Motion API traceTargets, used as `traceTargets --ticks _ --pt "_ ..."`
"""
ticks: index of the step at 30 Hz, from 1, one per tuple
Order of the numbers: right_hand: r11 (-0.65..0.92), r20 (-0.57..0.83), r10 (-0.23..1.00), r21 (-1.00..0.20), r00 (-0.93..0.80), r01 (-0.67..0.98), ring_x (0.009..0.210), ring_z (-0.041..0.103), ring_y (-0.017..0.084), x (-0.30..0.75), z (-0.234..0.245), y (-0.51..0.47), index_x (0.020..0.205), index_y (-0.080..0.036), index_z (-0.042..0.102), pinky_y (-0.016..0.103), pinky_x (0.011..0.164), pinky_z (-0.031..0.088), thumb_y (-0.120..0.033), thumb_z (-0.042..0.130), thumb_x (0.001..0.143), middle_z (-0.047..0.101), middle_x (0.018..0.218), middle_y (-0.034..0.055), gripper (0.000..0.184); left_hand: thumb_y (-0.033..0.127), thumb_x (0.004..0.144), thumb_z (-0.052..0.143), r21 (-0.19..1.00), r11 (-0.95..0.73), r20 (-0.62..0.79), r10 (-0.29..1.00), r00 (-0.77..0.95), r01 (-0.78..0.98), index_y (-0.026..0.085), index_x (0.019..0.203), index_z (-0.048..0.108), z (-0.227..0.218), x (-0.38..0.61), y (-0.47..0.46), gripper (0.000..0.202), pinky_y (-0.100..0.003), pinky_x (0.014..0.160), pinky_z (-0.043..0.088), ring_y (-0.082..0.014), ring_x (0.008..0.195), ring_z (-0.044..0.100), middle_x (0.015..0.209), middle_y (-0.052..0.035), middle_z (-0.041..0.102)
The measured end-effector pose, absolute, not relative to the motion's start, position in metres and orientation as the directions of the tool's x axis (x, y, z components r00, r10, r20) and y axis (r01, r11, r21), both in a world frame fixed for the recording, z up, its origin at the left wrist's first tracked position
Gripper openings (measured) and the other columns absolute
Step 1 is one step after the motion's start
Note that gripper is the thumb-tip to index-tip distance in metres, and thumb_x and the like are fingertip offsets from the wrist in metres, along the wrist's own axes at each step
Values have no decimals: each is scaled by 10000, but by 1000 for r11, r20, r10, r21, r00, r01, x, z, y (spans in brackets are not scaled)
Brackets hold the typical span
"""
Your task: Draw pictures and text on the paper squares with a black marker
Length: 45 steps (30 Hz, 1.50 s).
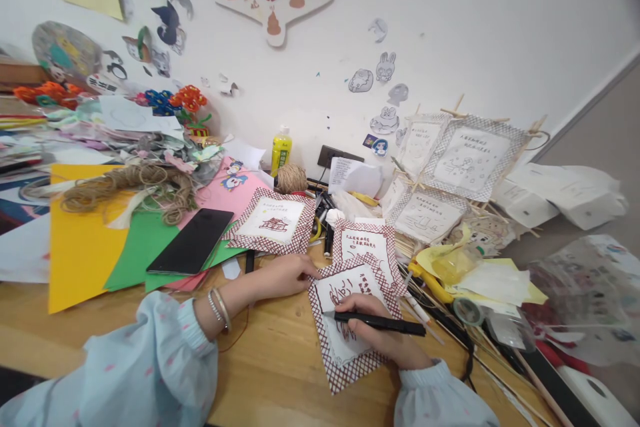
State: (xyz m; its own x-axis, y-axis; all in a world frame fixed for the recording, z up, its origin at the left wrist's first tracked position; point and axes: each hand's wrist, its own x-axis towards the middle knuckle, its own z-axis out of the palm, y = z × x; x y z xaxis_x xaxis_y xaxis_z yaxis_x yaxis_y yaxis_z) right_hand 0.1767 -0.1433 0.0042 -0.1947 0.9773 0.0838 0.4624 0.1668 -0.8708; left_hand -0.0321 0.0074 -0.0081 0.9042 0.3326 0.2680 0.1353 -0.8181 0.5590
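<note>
left of the checked-border paper square (pixel 345 368) lies a dark phone (pixel 193 240) on coloured sheets. my left hand (pixel 285 277) rests at the square's upper-left corner, fingers laid together, tips pressing the edge to the worktop (pixel 270 360). the square lies flat in front of me. over its middle my right hand (pixel 387 341) pinches a black pen (pixel 385 325), tip on the red drawing. i judge the inking is midway; another stroke calls for the sheet pinned flat and a light touch. right of the square sits a tape roll (pixel 469 311). the hand hides the drawing's lower part, and the writing is too small to read.
</note>
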Motion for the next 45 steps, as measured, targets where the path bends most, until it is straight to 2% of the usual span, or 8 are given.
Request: traceTargets --ticks 8,13,19,28,35,45 --pt "124 22 976 -874 -216 470 868 620 228 178 11 -144 899 -228 638 398 851 490 -299 594 803 648 867 32 127 57 803 538 531 -835 272 329 905 144 250 1000 731 -9 -32 8 336 -253 782 456 -177 876 650 973 -9 735" --pt "122 25 976 -883 -215 453 845 617 222 180 8 -144 892 -221 641 398 828 499 -300 604 806 640 865 35 122 43 790 538 524 -835 257 343 903 168 250 1022 730 -7 -32 7 365 -251 781 461 -174 888 652 989 -14 737" --pt "144 47 975 -879 -218 454 914 618 238 182 9 -145 879 -230 651 411 879 489 -293 606 811 659 900 39 103 17 771 548 510 -833 218 365 905 214 235 1026 732 -6 -32 6 383 -260 811 464 -181 910 656 998 -27 738" --pt "102 27 978 -928 -208 358 786 605 210 181 8 -145 836 -220 648 375 782 509 -300 615 785 638 793 22 100 1 779 558 510 -831 195 364 911 223 223 1038 730 -5 -31 6 382 -267 823 463 -191 928 652 997 -40 737" --pt "45 -10 977 -966 -211 254 701 595 192 180 8 -147 807 -212 628 342 698 497 -311 616 750 627 735 15 114 20 781 560 508 -832 219 377 900 225 253 1047 724 -7 -31 6 390 -259 796 465 -181 900 652 994 -12 741" --pt "-4 -59 977 -967 -207 256 658 571 180 177 12 -147 770 -211 612 348 714 492 -395 635 722 618 724 12 191 48 802 569 501 -840 239 365 900 208 234 1017 732 -5 -31 5 327 -264 798 471 -180 884 661 982 -27 748"
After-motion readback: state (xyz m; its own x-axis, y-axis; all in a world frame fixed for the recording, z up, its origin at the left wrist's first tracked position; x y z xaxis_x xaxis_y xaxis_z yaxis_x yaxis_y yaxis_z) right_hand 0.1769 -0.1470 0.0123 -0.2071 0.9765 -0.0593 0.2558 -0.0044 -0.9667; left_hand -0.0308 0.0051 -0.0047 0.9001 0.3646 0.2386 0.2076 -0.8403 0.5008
